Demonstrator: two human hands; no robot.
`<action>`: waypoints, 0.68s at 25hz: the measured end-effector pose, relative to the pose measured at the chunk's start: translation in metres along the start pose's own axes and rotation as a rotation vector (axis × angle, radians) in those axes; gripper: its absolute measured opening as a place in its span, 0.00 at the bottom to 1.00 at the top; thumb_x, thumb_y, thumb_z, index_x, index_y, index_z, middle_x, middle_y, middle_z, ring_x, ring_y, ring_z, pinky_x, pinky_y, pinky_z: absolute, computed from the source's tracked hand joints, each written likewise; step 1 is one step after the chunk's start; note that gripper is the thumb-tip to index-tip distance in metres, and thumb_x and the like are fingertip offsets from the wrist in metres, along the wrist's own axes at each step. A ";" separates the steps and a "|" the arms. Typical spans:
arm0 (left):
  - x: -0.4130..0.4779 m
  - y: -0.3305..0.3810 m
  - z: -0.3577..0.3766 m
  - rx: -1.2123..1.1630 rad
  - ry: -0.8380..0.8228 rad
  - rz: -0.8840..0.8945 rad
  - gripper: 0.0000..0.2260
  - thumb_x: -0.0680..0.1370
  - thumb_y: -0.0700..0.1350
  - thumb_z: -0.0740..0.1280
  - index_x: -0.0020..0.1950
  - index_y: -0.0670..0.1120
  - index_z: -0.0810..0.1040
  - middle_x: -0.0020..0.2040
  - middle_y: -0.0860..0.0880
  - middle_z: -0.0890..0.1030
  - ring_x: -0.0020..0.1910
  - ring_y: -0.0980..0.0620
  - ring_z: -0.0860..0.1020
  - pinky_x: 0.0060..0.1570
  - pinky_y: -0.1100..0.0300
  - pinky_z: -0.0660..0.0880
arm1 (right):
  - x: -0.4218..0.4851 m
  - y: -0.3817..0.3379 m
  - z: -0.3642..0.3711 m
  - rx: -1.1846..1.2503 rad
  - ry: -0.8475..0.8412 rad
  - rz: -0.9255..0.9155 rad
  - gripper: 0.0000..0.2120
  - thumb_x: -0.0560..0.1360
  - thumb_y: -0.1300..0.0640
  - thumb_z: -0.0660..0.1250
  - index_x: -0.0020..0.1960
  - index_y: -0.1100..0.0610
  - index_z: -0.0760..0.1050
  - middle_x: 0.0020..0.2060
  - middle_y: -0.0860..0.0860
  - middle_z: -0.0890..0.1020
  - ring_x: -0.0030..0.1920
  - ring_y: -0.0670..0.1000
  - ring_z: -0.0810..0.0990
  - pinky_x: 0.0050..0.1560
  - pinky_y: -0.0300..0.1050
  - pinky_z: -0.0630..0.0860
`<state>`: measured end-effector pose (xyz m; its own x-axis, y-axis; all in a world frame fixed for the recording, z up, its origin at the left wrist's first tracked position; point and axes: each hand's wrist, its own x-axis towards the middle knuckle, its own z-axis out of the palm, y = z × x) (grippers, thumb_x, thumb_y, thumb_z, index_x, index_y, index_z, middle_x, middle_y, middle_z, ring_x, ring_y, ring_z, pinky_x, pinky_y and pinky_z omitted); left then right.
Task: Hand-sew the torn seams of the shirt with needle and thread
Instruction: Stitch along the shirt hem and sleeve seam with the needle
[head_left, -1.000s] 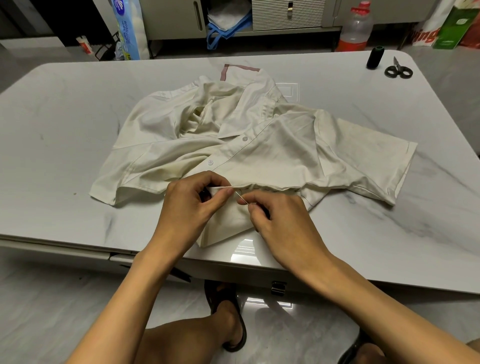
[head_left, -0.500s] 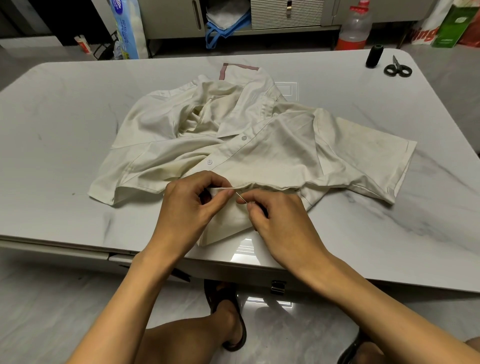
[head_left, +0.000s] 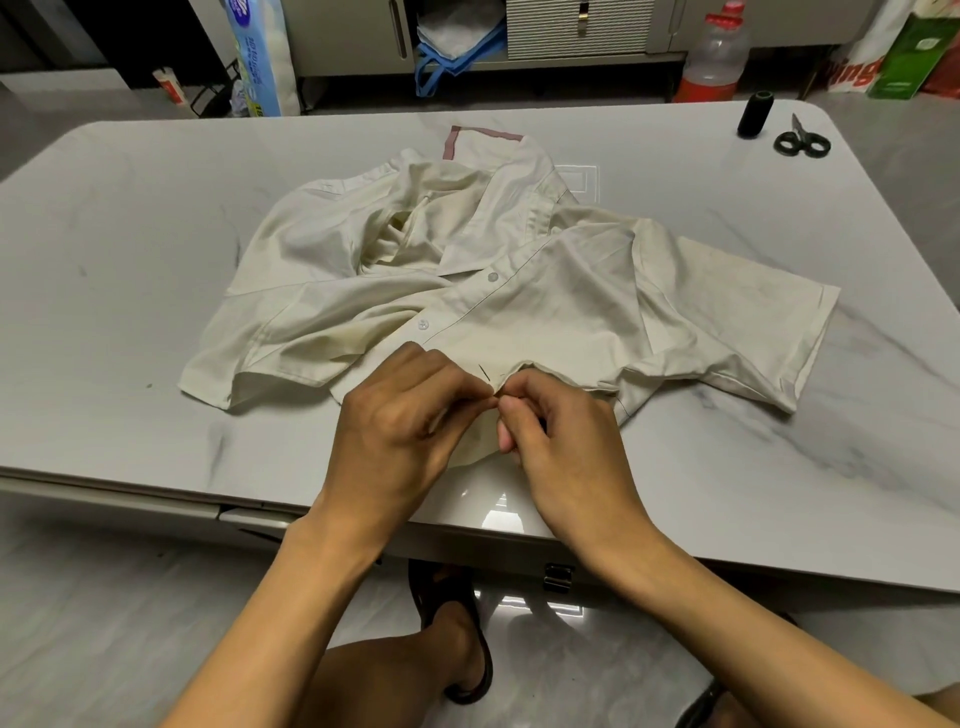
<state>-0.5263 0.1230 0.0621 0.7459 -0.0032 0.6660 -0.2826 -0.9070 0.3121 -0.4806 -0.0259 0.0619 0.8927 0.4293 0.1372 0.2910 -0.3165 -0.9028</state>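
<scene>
"Starting with the hands: what did each one hold?"

"Both were curled tight at the near hem of the cream short-sleeved button-up shirt (head_left: 519, 312). The left hand (head_left: 400, 415) pinched a fold of that hem between thumb and fingers. The right hand (head_left: 566, 447) pinched the same fold from the other side, so the two sets of fingertips met."

"And the needle?"

"A thin dark metal needle (head_left: 483, 371) stood tilted out of the cloth, just above the meeting fingertips. Which hand gripped it, I could not tell. The thread on it was too fine to make out."

"Where did the shirt lie?"

"Crumpled across the middle of the pale grey marble-patterned table (head_left: 130, 260), with its hem near the front edge and one sleeve spread to the right."

"Anything else up there?"

"A black spool of thread (head_left: 756, 111) stood at the far right corner. Small black-handled scissors (head_left: 802, 141) lay just beside it, well apart from the hands."
</scene>
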 end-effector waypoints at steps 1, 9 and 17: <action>0.000 0.001 -0.001 0.000 0.013 -0.003 0.05 0.76 0.41 0.75 0.42 0.41 0.84 0.36 0.50 0.79 0.36 0.52 0.73 0.37 0.59 0.71 | 0.000 0.001 0.000 0.021 0.002 0.003 0.12 0.79 0.64 0.62 0.36 0.56 0.73 0.28 0.48 0.76 0.32 0.47 0.75 0.38 0.40 0.71; 0.002 0.003 -0.010 -0.176 0.043 -0.312 0.11 0.72 0.51 0.76 0.44 0.44 0.82 0.38 0.55 0.78 0.34 0.58 0.71 0.37 0.66 0.68 | 0.000 0.001 -0.002 0.104 -0.030 0.025 0.09 0.80 0.65 0.62 0.44 0.58 0.78 0.31 0.49 0.80 0.31 0.46 0.77 0.38 0.33 0.72; 0.002 0.004 -0.007 -0.214 -0.060 -0.429 0.10 0.69 0.54 0.75 0.45 0.50 0.82 0.42 0.58 0.81 0.46 0.57 0.78 0.45 0.67 0.70 | 0.000 0.002 -0.001 0.098 -0.037 0.021 0.08 0.79 0.64 0.63 0.45 0.57 0.79 0.31 0.49 0.81 0.32 0.47 0.79 0.39 0.34 0.73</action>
<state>-0.5305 0.1222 0.0696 0.8539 0.3226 0.4083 -0.0545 -0.7249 0.6867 -0.4798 -0.0274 0.0606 0.8843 0.4552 0.1043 0.2359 -0.2427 -0.9410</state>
